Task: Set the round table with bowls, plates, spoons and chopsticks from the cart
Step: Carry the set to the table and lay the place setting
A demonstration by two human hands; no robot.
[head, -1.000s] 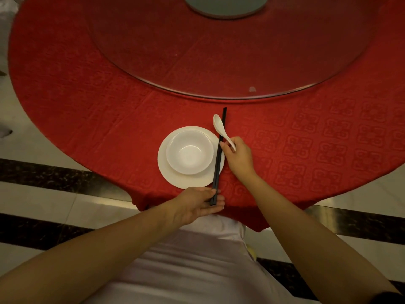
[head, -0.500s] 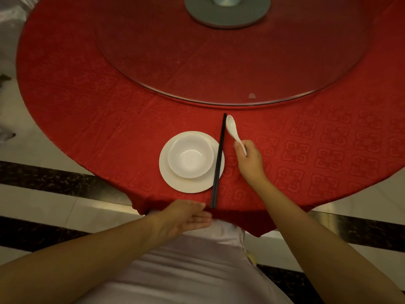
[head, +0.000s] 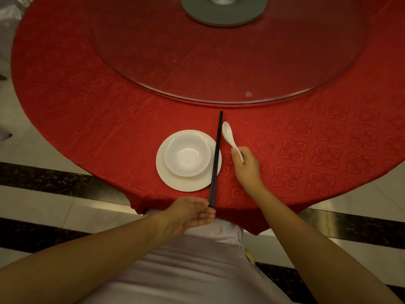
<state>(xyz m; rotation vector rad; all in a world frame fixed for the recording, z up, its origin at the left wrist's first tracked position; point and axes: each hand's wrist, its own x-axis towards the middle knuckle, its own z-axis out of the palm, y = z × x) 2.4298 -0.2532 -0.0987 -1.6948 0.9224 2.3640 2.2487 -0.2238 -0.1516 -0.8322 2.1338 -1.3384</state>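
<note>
While pinching the white spoon point(head: 229, 134) by its handle at frame centre, right hand point(head: 246, 165) rests on red surface point(head: 87, 106); left hand point(head: 192, 212), loosely released, touches black chopsticks point(head: 215, 159) crossing plate point(head: 175, 183) beside bowl point(head: 187, 154).

No legible text, labels, brands or numbers appear. The red cloth point(head: 306, 154) on the bench carries only a woven geometric pattern, not readable characters.
</note>
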